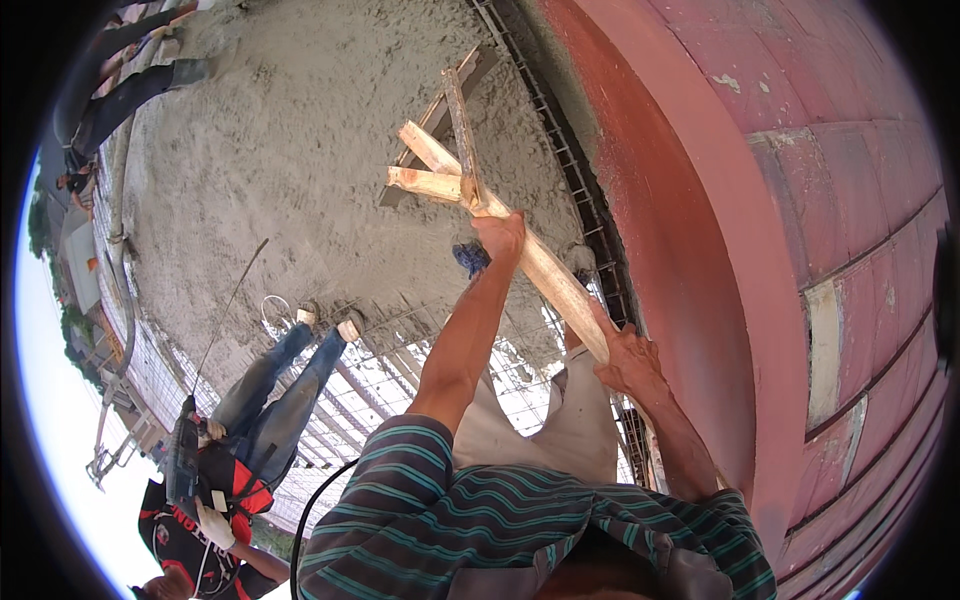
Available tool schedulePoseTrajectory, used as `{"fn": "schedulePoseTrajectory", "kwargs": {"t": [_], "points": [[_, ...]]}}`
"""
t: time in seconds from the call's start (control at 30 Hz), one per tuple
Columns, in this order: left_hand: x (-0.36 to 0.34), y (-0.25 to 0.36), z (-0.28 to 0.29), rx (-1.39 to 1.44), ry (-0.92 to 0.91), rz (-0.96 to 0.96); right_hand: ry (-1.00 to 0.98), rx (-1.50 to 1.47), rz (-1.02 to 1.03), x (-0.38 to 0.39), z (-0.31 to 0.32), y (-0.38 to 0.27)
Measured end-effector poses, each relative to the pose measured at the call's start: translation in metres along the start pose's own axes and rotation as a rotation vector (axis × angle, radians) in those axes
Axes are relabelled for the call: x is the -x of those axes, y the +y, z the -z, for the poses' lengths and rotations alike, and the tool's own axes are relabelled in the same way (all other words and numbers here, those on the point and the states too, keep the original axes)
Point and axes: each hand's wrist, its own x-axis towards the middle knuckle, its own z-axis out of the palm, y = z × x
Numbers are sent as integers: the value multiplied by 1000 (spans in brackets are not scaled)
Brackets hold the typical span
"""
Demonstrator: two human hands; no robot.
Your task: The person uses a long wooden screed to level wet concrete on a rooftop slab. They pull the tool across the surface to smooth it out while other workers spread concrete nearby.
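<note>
Both my hands grip a wooden concrete rake by its long pale handle. My left hand is wrapped round the handle just below where the wooden braces branch off. Lower down, nearer my body, my right hand is closed round the handle's near end. At the far end, the rake's board lies tilted on wet grey concrete. A small dark blue bundle shows beside my left wrist; what it is I cannot make out.
A red wall curves along my right, with a rebar strip at its foot. Rebar mesh lies by my legs. At left, a co-worker holds a power tool with a long thin rod. Another person stands far left near a pipe.
</note>
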Motion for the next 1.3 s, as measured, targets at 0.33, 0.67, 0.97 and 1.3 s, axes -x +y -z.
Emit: {"fn": "schedulePoseTrajectory", "kwargs": {"t": [0.33, 0.67, 0.97, 1.3], "points": [[140, -62, -55, -89, -165, -81, -9, -53, -239, 126, -42, 56], [101, -79, 39, 118, -393, 54, 104, -187, -72, 159, -80, -15], [-157, 9, 169, 32, -7, -179, 344, -247, 324, -82, -46, -178], [-72, -85, 14, -50, 123, -139, 176, -169, 186, -138, -97, -36]]}}
